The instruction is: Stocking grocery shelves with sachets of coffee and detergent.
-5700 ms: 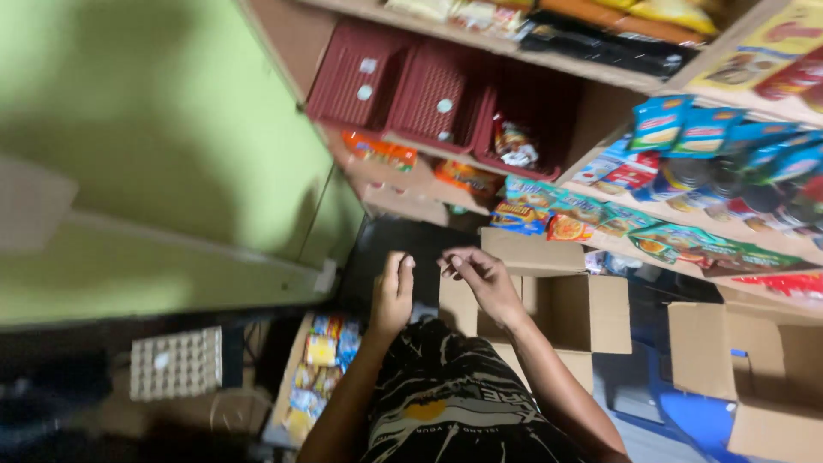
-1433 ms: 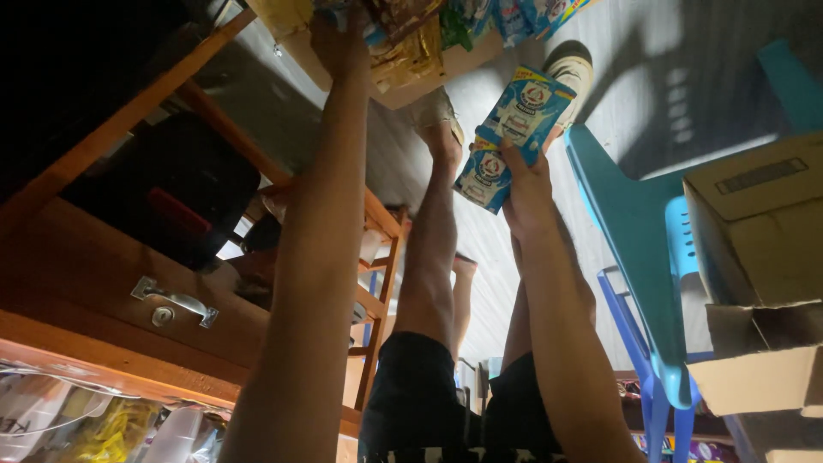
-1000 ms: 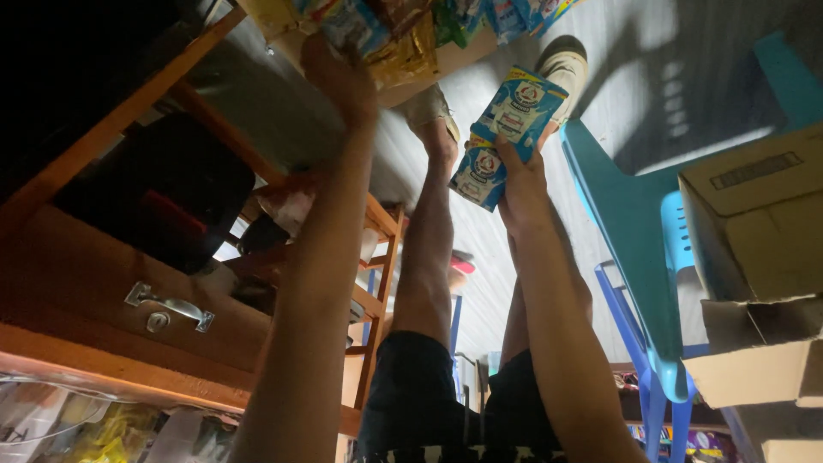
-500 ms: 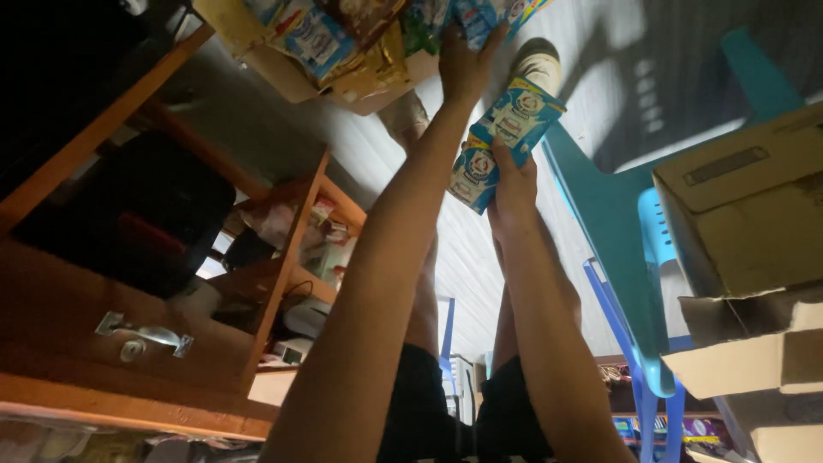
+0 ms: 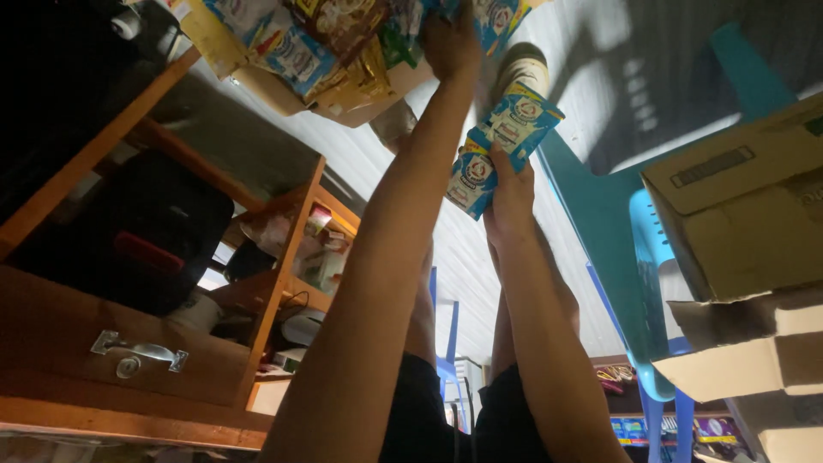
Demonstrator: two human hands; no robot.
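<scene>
Left hand [image 5: 452, 43] is closed on a blue packet at the near edge of the cardboard box [image 5: 283, 90] of mixed sachets. Right hand [image 5: 507, 193], below and right of that box, grips 2 blue milk packets [image 5: 501, 141] between thumb and fingers. Open white-planked floor [image 5: 480, 266] lies between box and teal plastic chair [image 5: 617, 214]. Wooden shelving [image 5: 283, 257] stands left of the box; brown cartons [image 5: 746, 214] crowd the far right.

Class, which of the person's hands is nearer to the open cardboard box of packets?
Left. The left hand reaches among the packets in the cardboard box; the right hand holds blue sachets apart from it.
</scene>
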